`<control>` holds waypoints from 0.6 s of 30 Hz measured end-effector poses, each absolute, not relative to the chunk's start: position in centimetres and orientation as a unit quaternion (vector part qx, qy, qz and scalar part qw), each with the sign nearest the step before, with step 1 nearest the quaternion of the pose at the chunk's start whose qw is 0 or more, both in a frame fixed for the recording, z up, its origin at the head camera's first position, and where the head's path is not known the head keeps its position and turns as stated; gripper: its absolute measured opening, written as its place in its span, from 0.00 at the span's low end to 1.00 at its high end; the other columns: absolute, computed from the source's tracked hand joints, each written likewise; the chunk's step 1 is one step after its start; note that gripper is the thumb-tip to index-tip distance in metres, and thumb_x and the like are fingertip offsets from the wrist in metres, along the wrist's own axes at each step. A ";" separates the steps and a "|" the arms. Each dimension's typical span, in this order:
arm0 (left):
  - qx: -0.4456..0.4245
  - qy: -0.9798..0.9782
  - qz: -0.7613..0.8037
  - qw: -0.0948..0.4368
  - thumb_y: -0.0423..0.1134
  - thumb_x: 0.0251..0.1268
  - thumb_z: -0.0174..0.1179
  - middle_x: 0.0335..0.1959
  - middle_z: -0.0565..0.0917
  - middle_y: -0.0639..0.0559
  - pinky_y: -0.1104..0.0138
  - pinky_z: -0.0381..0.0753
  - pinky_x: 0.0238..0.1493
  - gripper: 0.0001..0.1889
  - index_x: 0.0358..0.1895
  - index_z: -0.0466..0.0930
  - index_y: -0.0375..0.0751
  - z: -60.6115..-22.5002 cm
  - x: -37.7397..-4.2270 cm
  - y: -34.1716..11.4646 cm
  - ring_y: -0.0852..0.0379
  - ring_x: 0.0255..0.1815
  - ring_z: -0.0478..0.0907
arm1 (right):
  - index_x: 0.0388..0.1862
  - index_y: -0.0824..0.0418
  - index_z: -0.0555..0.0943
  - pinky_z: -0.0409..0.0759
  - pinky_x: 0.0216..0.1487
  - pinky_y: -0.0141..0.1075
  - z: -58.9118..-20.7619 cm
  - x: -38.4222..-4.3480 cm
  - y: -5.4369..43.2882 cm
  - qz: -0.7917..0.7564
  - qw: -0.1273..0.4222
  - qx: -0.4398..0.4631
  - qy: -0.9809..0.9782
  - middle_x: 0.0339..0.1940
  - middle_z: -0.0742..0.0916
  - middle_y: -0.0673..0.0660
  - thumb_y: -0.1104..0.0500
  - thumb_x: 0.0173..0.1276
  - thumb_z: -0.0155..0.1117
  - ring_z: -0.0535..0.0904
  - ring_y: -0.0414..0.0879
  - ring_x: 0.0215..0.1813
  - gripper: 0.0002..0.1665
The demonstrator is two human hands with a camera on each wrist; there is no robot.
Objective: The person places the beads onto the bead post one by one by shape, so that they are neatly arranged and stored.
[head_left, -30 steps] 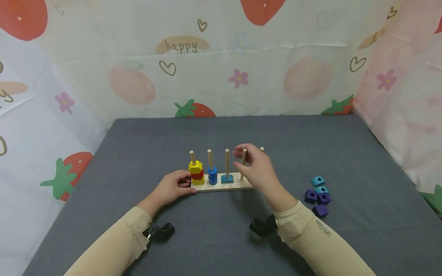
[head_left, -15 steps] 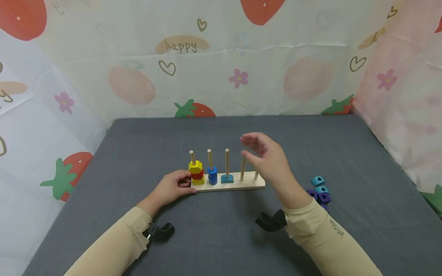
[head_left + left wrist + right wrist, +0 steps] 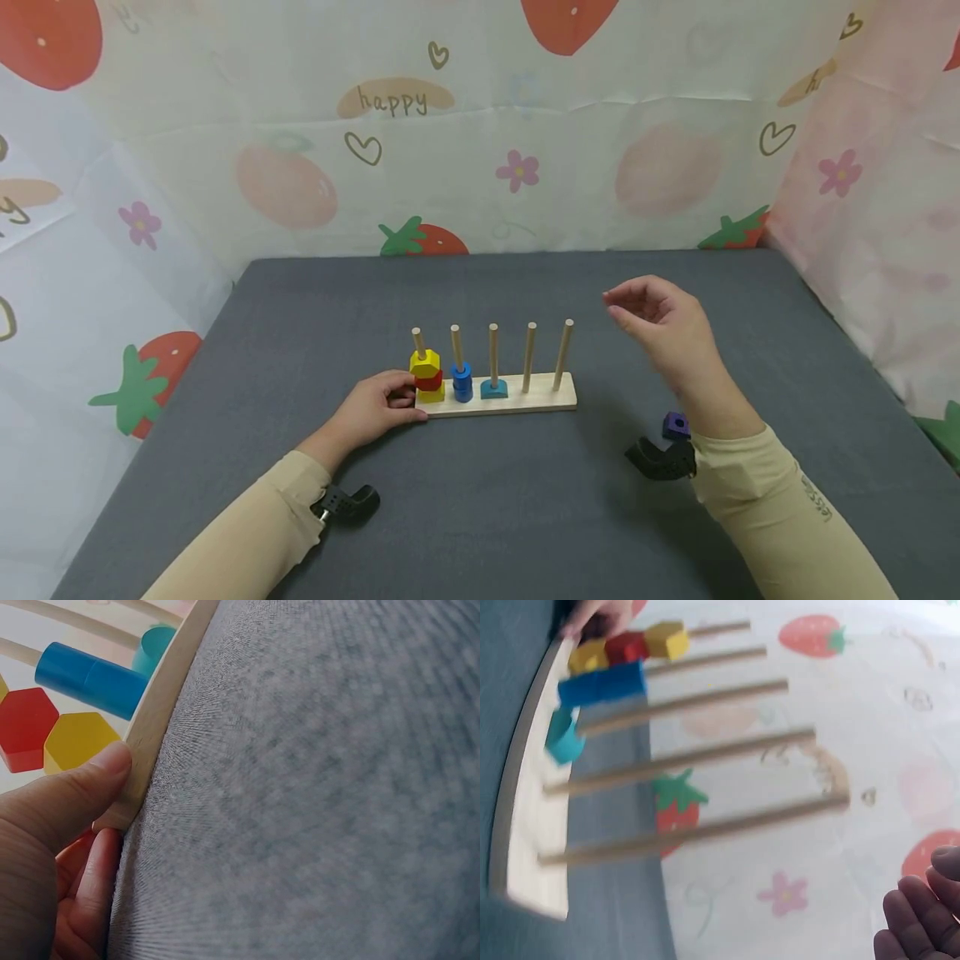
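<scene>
The wooden peg board [image 3: 540, 402] stands on the grey cloth with several upright pegs. My left hand [image 3: 382, 407] grips its left end, thumb on the front edge and fingers around the corner, as the left wrist view shows. On the leftmost peg, a red hexagonal block [image 3: 429, 381] sits between two yellow hexagonal blocks [image 3: 424, 363]. Blue cylinders [image 3: 462, 383] are stacked on the second peg, and one teal half-round block [image 3: 493, 389] is on the third. The two right pegs are bare. My right hand [image 3: 671, 333] is raised to the right of the board, fingers loosely bent and holding nothing.
A purple block [image 3: 675, 426] lies on the grey cloth [image 3: 480, 508] below my right hand; my right forearm hides the other loose blocks there. A printed strawberry sheet [image 3: 480, 183] hangs behind and at both sides of the table.
My right hand has moved away from the fourth peg, up and to the right, and its sleeve now covers most of the loose blocks. The left hand and the board stay put.
</scene>
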State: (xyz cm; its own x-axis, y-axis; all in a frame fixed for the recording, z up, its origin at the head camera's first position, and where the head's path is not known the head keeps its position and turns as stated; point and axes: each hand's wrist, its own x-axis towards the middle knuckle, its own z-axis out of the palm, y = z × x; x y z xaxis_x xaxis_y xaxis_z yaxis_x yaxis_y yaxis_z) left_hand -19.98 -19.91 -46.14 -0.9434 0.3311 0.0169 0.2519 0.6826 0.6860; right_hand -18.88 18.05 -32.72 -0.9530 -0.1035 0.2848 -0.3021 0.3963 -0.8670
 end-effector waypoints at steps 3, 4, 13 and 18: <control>0.159 0.917 0.363 0.054 0.54 0.45 0.68 0.44 0.78 0.55 0.64 0.76 0.46 0.26 0.50 0.78 0.48 -46.2 -20.0 -20.0 0.59 0.39 0.73 | 0.46 0.63 0.77 0.74 0.44 0.25 -33.4 -19.3 20.1 0.525 0.075 0.106 -0.841 0.45 0.82 0.54 0.56 0.65 0.60 0.77 0.36 0.44 0.15; 0.159 0.917 0.362 0.054 0.54 0.46 0.68 0.44 0.78 0.55 0.64 0.76 0.46 0.26 0.50 0.78 0.48 -46.2 -20.0 -20.0 0.59 0.39 0.73 | 0.47 0.63 0.77 0.74 0.44 0.25 -33.6 -19.4 20.9 0.519 0.064 0.107 -0.845 0.45 0.82 0.52 0.56 0.65 0.60 0.77 0.35 0.44 0.15; 0.159 0.917 0.361 0.053 0.53 0.46 0.69 0.44 0.78 0.55 0.64 0.76 0.45 0.25 0.49 0.78 0.48 -46.0 -19.9 -19.9 0.59 0.38 0.73 | 0.51 0.65 0.74 0.74 0.43 0.24 -36.2 -20.7 26.8 0.445 -0.044 0.137 -0.884 0.47 0.81 0.54 0.53 0.67 0.57 0.76 0.30 0.44 0.20; 0.157 0.919 0.359 0.052 0.53 0.46 0.69 0.43 0.78 0.55 0.64 0.76 0.45 0.25 0.49 0.78 0.48 -46.0 -19.9 -19.8 0.59 0.38 0.73 | 0.51 0.66 0.74 0.75 0.42 0.25 -37.8 -21.1 29.1 0.416 -0.070 0.149 -0.895 0.48 0.80 0.63 0.54 0.67 0.58 0.76 0.30 0.43 0.20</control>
State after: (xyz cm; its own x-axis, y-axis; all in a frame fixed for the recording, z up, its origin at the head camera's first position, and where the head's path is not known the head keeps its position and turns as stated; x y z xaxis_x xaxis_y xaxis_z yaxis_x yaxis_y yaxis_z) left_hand -19.89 -19.79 -46.00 -0.9455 0.3251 0.0178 0.2511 0.6931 0.6757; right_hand -21.08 29.13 -37.77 -0.9459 -0.3245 -0.0014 -0.2083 0.6103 -0.7643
